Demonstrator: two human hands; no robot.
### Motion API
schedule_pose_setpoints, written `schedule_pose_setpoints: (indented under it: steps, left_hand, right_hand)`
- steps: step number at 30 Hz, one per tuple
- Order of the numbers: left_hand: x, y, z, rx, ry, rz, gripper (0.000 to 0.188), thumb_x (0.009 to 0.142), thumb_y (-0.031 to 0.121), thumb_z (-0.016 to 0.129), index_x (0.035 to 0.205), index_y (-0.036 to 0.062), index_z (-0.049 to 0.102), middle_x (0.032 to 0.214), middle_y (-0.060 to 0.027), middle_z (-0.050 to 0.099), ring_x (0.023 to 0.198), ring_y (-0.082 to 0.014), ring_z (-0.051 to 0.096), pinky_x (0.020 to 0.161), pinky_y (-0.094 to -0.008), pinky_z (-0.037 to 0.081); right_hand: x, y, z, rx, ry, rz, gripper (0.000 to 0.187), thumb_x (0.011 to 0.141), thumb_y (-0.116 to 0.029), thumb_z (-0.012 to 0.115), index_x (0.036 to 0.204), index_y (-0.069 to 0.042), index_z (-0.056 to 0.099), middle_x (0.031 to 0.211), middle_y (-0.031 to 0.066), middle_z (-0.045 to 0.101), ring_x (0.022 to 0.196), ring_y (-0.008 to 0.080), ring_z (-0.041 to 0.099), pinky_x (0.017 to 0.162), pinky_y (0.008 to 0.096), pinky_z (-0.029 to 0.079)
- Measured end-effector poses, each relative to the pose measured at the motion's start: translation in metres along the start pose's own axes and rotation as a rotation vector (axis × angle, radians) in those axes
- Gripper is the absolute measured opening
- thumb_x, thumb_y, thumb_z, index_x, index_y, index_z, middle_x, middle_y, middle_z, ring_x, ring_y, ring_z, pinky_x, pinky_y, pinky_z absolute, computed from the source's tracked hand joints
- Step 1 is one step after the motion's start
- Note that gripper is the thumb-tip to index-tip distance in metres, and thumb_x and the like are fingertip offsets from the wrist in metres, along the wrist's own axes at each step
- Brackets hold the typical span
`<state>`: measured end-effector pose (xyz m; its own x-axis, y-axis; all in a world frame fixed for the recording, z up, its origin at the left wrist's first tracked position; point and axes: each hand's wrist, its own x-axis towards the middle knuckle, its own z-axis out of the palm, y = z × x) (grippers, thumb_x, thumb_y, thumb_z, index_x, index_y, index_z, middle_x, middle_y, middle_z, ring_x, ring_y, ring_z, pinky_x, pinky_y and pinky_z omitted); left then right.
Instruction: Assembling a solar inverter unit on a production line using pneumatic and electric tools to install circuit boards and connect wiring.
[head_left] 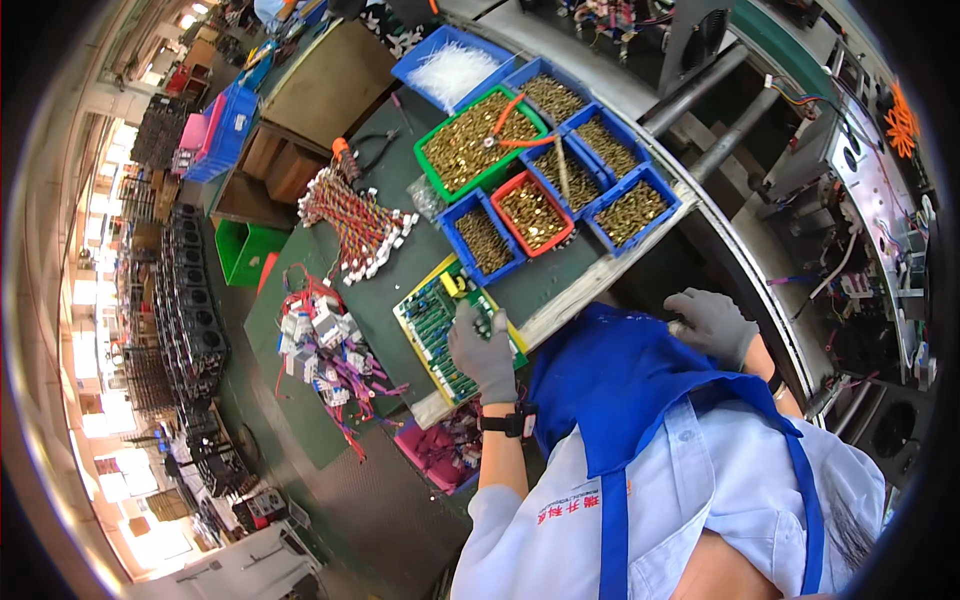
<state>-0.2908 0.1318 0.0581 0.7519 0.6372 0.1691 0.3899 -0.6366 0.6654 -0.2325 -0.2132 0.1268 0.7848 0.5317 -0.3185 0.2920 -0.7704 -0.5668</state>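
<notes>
My left hand point(482, 355), in a grey glove, is over a green circuit board point(432, 335) at the near edge of the green-topped table. Its thumb and forefinger are apart at the board's surface, and I see nothing held between them. The board carries rows of components and a yellow part point(454, 285). My right hand point(715, 325), also gloved, hangs off the table beside my blue apron point(600, 370). Its fingers are loosely bent with the thumb apart, and nothing shows in them.
Blue bins point(632, 210), a green bin point(425, 160) and a red bin point(530, 212) hold small brass-coloured parts. Wire bundles point(355, 220), connectors point(325, 340) and pliers point(375, 145) lie left. A blue tray point(405, 68) holds white strips. Metal rails point(740, 270) run right.
</notes>
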Motion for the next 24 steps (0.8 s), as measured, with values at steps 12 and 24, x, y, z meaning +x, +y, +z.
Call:
schedule_pose_setpoints:
  steps: [12, 24]
  left_hand:
    - [0.012, -0.096, -0.047, 0.148, 0.074, -0.294, 0.073, 0.076, 0.031, 0.075, 0.134, 0.0004, 0.042, 0.124, -0.024, 0.052, 0.115, -0.0375, 0.05, 0.098, -0.0444, 0.041]
    - [0.008, -0.116, -0.068, 0.225, -0.016, -0.362, 0.049, 0.075, 0.023, 0.075, 0.115, 0.0007, 0.058, 0.109, -0.0178, 0.058, 0.1, -0.0344, 0.056, 0.086, -0.0426, 0.046]
  right_hand:
    - [0.085, -0.072, 0.039, 0.208, -0.161, -0.2, 0.04, 0.085, -0.033, 0.058, 0.116, -0.008, 0.056, 0.105, 0.0172, 0.061, 0.093, 0.0353, 0.062, 0.082, 0.0442, 0.049]
    - [0.176, -0.185, 0.13, -0.047, -0.323, -0.048, 0.101, 0.074, -0.057, 0.07, 0.137, 0.008, 0.025, 0.123, 0.0239, 0.048, 0.114, 0.0373, 0.051, 0.095, 0.04, 0.045]
